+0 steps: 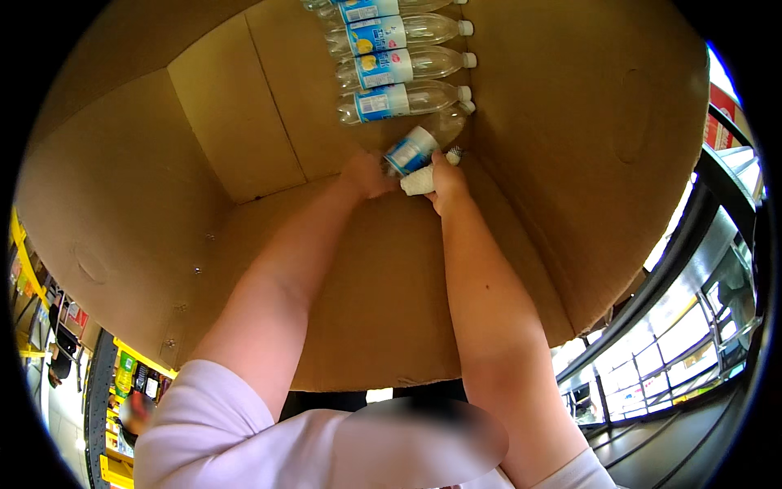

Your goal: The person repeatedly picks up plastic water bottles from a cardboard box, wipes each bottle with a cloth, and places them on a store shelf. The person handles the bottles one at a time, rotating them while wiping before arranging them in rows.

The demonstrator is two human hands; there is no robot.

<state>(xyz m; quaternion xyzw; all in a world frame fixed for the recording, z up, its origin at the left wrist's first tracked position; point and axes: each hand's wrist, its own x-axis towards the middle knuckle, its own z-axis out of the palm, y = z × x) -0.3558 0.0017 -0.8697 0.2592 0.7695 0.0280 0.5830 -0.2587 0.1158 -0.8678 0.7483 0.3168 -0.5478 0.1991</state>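
Note:
Inside a large cardboard box [379, 263], a clear plastic bottle with a blue and white label [412, 150] lies tilted at the near end of a row. My left hand [368, 174], blurred, is at its base; whether the fingers grip it I cannot tell. My right hand [449, 180] holds a white, textured, rolled piece of material [420, 181] beside the bottle. Beyond my hands, several similar empty bottles [382, 102] lie side by side on the box floor, their white caps [464, 93] towards the right wall.
Tall cardboard walls stand at left [122, 177] and right [586, 140]. Outside the box, stocked shelves with yellow beams [143, 357] are at lower left, near a partly seen person [135, 415]. Black metal racking [727, 183] and a wire grid [666, 373] stand at right.

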